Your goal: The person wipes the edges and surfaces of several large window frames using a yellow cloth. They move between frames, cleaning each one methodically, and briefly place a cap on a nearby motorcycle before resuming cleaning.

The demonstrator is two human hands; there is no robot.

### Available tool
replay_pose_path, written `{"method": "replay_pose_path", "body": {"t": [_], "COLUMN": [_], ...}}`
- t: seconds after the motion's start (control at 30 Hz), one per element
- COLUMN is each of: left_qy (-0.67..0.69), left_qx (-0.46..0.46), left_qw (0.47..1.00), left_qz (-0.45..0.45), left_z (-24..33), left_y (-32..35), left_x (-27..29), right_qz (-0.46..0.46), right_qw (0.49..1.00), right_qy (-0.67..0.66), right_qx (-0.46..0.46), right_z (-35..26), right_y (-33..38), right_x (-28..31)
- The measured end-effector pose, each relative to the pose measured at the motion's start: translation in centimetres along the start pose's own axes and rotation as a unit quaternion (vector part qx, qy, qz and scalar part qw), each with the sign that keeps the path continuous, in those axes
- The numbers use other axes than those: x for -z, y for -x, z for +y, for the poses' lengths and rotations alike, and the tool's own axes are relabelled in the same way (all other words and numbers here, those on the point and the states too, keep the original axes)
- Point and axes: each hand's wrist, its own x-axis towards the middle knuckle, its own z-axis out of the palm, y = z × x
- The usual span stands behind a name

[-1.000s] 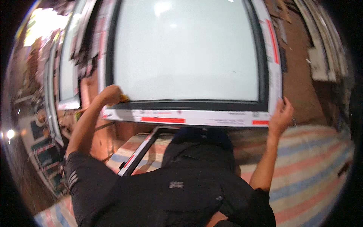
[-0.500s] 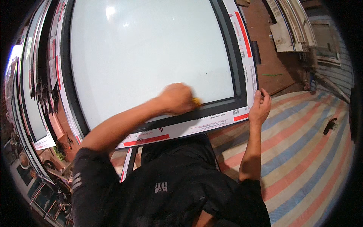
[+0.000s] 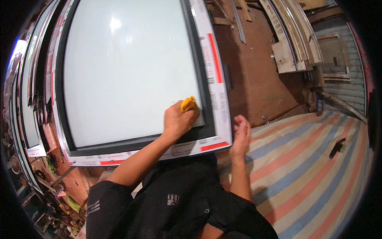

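At the pane's [image 3: 131, 75] near right corner, my left hand [image 3: 177, 121] clamps a yellow cloth [image 3: 188, 104] — I'd press flat, overlapping strokes — right hand [image 3: 240, 135] open, steadying the frame [image 3: 217, 99].

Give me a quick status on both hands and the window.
Left hand presses yellow cloth on glass pane, near lower right corner. Right hand open, against window frame edge. Nothing blocking.

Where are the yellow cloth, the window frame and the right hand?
yellow cloth [image 3: 188, 103], head view, bunched top above the knuckles
window frame [image 3: 217, 95], head view, white right-hand rail
right hand [image 3: 240, 135], head view, palm beside frame corner
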Motion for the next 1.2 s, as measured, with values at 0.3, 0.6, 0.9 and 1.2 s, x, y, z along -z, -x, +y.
{"method": "replay_pose_path", "body": {"t": [0.3, 0.6, 0.9, 1.2], "left_qy": [-0.185, 0.019, -0.032, -0.073], "left_qx": [0.064, 0.051, 0.01, 0.03], "left_qw": [0.972, 0.926, 0.896, 0.888], "left_qz": [0.13, 0.373, 0.444, 0.453], "left_z": [5.7, 4.3, 9.5, 19.0], "left_y": [3.9, 0.6, -18.6, -46.8], "left_x": [-4.4, -8.3, -2.4, 7.7], "right_qz": [-0.134, -0.059, -0.103, -0.111], "right_qw": [0.985, 0.996, 0.992, 0.985], "right_qy": [-0.002, 0.043, 0.072, 0.126], "right_qx": [-0.108, -0.057, -0.02, -0.034], "right_z": [1.4, -2.0, -5.3, -9.5], "right_y": [-8.9, -24.0, -36.2, -53.6], "right_x": [17.2, 27.1, 23.3, 17.6]}}
